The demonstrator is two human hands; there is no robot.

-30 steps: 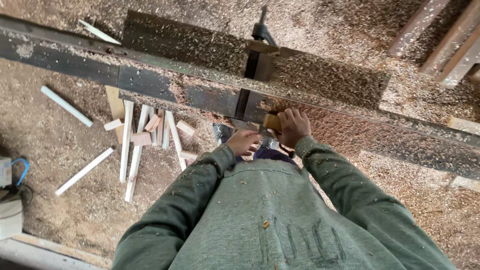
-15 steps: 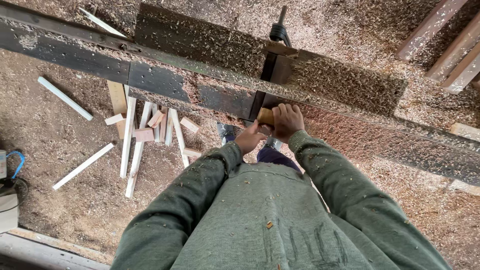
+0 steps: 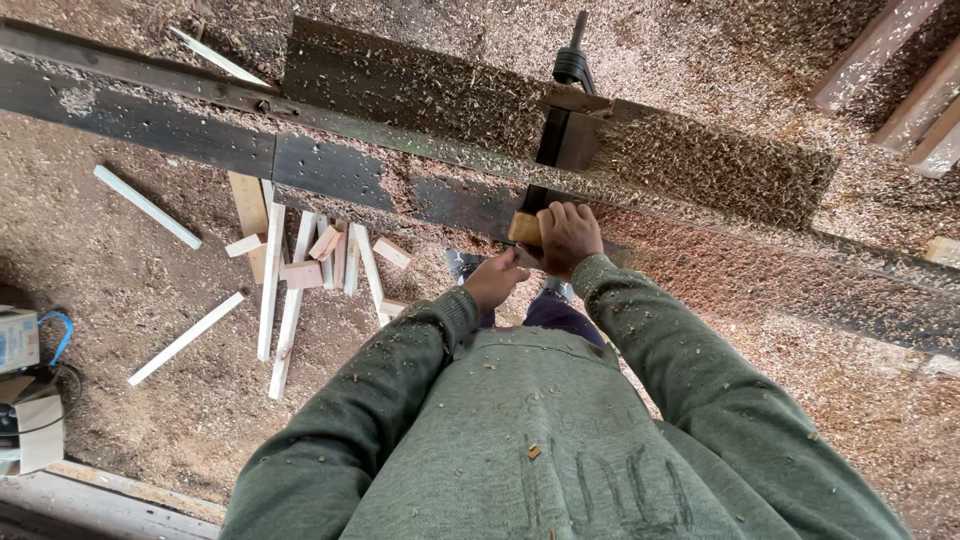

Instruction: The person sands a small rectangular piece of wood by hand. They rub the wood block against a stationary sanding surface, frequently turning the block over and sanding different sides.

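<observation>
Wood block [image 3: 524, 228] | held at the near edge of the dusty bench [image 3: 140, 115], below the dark slot | right hand [image 3: 568, 238] closed on it | left hand [image 3: 497, 282] curled just below, grip unclear | step judged: block being seated; steady push needed.

A single head-worn camera is looking almost straight down the person's own chest, so the green sweatshirt [image 3: 540, 440] is filling the bottom of the frame close to the lens and both sleeves are reaching away from it toward the middle. It is facing forward and down over a long dark machine bed [image 3: 330, 165] that is crossing the frame at a slant from upper left to lower right, with the sawdust-covered floor [image 3: 120, 270] lying farther below. No second view is sharing the scene.
</observation>
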